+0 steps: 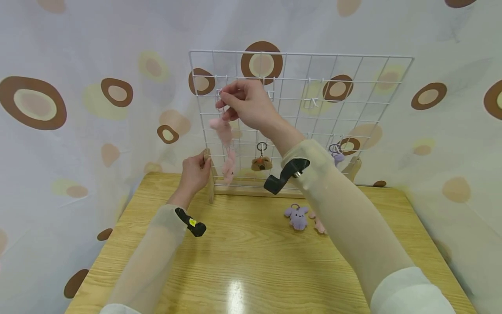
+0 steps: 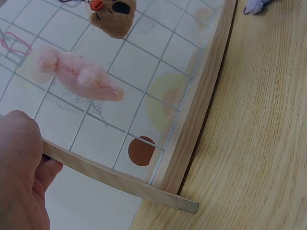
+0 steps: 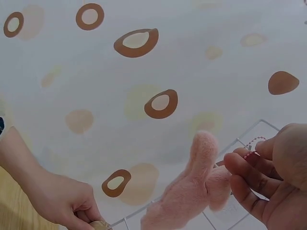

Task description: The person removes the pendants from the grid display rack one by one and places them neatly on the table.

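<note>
My right hand (image 1: 251, 102) is raised at the upper left of a white wire grid rack (image 1: 302, 54). Its thumb and fingers pinch a pink bead chain (image 3: 256, 143), from which a fluffy pink plush keychain (image 3: 187, 191) dangles. Below that, a second pink plush keychain (image 2: 79, 74) hangs on the grid. My left hand (image 1: 194, 174) grips the rack's left wooden post (image 2: 105, 177), steadying fingers around its upper end. To the right of the pink ones hangs a brown plush-head keychain (image 1: 261, 163) on a dark ring.
White hooks (image 1: 311, 102) sit on the grid, and a purple keychain (image 1: 336, 155) hangs at its lower right. On the wooden table (image 1: 219, 261) lie a purple plush keychain (image 1: 298, 217) and a pink plush (image 1: 319, 226) partly behind the right forearm. A patterned backdrop (image 1: 78, 35) stands behind.
</note>
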Tool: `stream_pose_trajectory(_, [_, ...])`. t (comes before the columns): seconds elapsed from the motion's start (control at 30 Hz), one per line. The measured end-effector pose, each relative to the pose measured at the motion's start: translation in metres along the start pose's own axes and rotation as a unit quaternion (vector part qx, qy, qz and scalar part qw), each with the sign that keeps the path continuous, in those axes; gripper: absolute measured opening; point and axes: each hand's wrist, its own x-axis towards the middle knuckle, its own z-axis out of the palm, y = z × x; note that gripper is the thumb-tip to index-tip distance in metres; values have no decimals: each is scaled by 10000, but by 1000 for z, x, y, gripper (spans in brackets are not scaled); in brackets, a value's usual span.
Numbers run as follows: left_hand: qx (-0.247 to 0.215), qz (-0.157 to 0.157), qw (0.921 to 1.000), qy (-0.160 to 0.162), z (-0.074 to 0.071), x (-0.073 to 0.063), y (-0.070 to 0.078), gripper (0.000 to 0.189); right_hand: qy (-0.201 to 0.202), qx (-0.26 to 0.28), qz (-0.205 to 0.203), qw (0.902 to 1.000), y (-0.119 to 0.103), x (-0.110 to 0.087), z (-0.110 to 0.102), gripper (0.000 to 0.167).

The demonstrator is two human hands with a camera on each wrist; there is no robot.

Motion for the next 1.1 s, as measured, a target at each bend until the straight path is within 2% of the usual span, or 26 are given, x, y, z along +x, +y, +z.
stream_pose_trajectory(0.33, [-9,-44,10000,-49,-2,1,-2,21,-351,793,167,9961,-4,-11,2,18])
stream_pose_trajectory(0.57, [48,-42,10000,-17,-4,1,-4,22,-730,43,76,9973,1,-27,-2,15])
stream_pose_trajectory(0.83, [13,-32,10000,-47,-4,1,-5,23,-767,-532,-221,9954,16,-48,-19,10])
stream_pose_trajectory(1.1, [-37,-61,10000,-29,-4,1,-7,22,-699,-848,-379,9932,28,-68,-36,9])
